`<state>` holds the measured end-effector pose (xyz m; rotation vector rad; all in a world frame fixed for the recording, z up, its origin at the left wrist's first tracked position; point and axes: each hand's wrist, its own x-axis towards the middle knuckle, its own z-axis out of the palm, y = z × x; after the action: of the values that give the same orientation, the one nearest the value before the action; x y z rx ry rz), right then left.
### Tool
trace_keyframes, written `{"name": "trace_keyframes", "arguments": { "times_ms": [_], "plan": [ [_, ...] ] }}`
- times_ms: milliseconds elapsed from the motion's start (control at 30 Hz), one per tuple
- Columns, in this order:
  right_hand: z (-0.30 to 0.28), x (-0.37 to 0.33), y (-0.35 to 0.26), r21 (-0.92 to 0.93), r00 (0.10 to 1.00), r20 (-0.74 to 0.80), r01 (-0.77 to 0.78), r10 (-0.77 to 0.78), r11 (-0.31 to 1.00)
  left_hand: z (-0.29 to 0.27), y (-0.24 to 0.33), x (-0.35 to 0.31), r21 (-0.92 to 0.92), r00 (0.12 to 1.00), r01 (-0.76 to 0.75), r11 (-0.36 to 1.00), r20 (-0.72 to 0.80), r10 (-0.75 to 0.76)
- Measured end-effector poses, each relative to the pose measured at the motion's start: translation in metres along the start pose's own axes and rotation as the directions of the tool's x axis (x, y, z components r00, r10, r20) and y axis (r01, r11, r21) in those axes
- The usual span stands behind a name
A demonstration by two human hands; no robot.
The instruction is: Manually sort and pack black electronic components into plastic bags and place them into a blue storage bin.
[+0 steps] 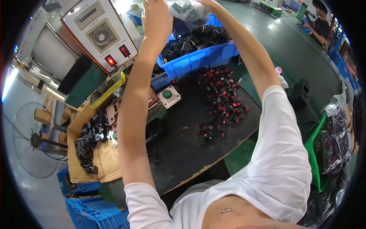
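Note:
Both my arms reach far forward to the top edge of the view. A clear plastic bag (189,14) with dark contents hangs between my hands, over a blue bin (200,57) heaped with small black parts (198,40). My left hand (157,15) is closed at the bag's left side, its fingertips partly cut off by the frame. At the bag's right upper corner, my right hand (207,2) grips it; most of that hand lies outside the picture. Behind my forearms, many small black-and-red parts (225,99) lie in a pile on the dark work table (179,164).
A white control box (101,34) with a dial and a lit red switch stands left. Near it are a green push button (167,94) and a cardboard box (105,160) of black housings. A green basket (314,152) sits right. Another person (320,23) works far right.

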<state>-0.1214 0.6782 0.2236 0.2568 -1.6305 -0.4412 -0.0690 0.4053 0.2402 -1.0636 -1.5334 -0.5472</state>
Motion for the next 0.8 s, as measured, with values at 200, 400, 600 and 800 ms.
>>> {"name": "trace_keyframes", "arguments": {
  "times_ms": [200, 400, 600, 800],
  "plan": [
    [-0.018, 0.027, -0.055, 0.567, 0.835, 0.418, -0.547, 0.357, 0.615, -0.020, -0.007, -0.023, 0.077, 0.969, 0.127, 0.989, 0.205, -0.141],
    [-0.005, 0.025, -0.043, 0.293, 0.783, 0.150, -0.619, 0.604, 0.729, -0.021, -0.012, -0.035, -0.503, 0.996, -0.027, 0.864, -0.090, -0.021],
    [0.019, 0.010, -0.019, 0.174, 0.767, 0.059, -0.638, 0.639, 0.750, -0.031, 0.012, -0.022, 0.122, 0.937, 0.065, 0.990, 0.333, -0.103],
    [0.007, 0.047, -0.038, 0.597, 0.770, 0.076, -0.544, 0.633, 0.589, -0.030, -0.010, -0.033, 0.264, 0.899, -0.122, 0.957, 0.437, -0.006]
  ]
}}
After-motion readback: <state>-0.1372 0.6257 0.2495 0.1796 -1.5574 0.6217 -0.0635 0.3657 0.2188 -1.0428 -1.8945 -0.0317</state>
